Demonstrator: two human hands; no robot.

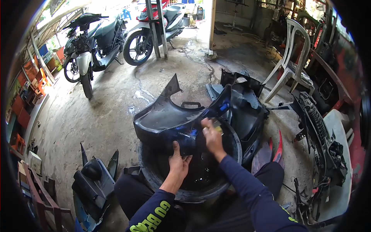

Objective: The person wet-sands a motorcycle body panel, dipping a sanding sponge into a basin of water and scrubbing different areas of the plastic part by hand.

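A glossy black motorcycle body panel with blue patches rests over a large round black tub between my knees. My left hand grips the panel's lower edge, thumb on the outer face and fingers curled beneath. At the panel's right side, my right hand is closed around a small yellowish pad. Motion blurs this hand, and whether the pad touches the panel cannot be made out. Water or glints show inside the tub, whose far side is hidden behind the panel.
More dark body panels lie just beyond the tub, and others sit at left. Red-edged pieces are by my right knee. A black frame part and a plastic chair stand right. Motorcycles are parked behind.
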